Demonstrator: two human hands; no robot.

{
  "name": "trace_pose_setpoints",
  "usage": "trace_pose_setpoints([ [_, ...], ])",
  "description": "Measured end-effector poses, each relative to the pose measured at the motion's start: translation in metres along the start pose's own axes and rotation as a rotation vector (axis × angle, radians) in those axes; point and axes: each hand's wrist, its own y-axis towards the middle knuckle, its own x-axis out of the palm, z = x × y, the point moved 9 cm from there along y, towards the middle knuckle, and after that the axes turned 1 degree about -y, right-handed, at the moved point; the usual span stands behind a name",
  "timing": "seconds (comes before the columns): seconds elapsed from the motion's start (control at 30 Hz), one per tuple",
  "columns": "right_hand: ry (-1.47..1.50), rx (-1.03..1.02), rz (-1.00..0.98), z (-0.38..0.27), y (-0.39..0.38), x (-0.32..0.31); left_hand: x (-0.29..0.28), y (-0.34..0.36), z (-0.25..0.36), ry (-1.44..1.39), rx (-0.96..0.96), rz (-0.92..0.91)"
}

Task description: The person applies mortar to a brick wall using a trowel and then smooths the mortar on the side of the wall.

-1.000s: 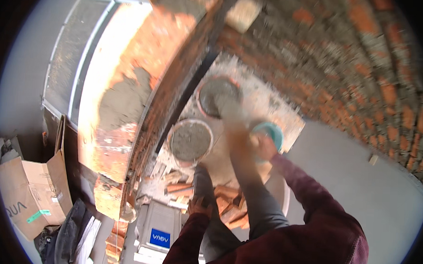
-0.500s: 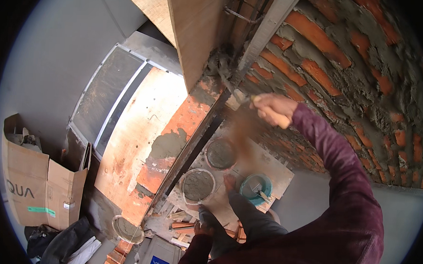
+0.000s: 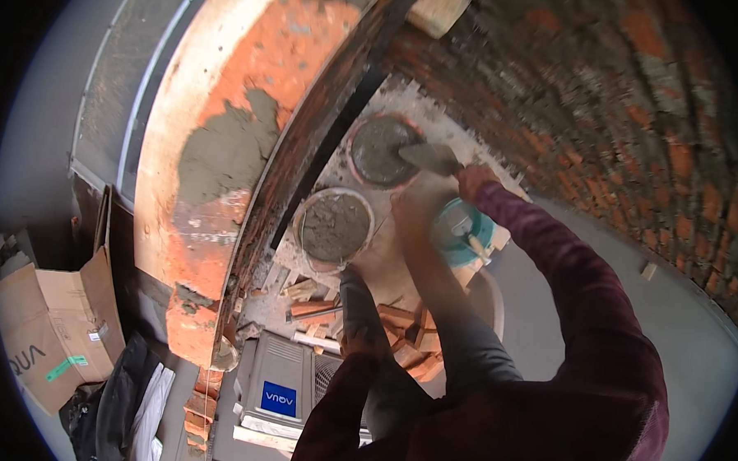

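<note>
My right hand [image 3: 474,181] is closed on a trowel's handle; its blade [image 3: 430,157] reaches over the upper bucket of grey wet mortar [image 3: 373,144]. A second bucket of mortar [image 3: 334,226] stands lower left. A teal bucket [image 3: 454,255] holding a tool with a pale handle [image 3: 475,245] is just below my right hand. My left hand [image 3: 356,341], partly shadowed, rests with fingers apart on my left leg [image 3: 365,313]. My feet are among the buckets on a mortar-spattered board [image 3: 385,248], partly blurred.
A mortar-streaked brick wall [image 3: 668,161] rises at the right. At left are a mortar-patched ledge [image 3: 294,54], a framed panel [image 3: 124,80], cardboard boxes [image 3: 68,324] and dark bags [image 3: 111,392]. Broken bricks [image 3: 398,314] and a grey appliance [image 3: 281,367] lie below.
My right hand and trowel have come down from the brick wall at half a second ago to the upper mortar bucket, and my view has tilted down again. My left hand stays on my leg.
</note>
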Motion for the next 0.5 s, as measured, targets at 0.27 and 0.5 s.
trace_pose_setpoints([
  [0.27,0.018,0.243,-0.041,-0.056,0.169,0.098,-0.023,-0.007,-0.008,-0.091,-0.126,0.064],
  [0.5,-0.147,-0.415,-0.108,-0.115,0.157,0.163,-0.029,-0.009,-0.012,-0.080,-0.141,0.032],
])
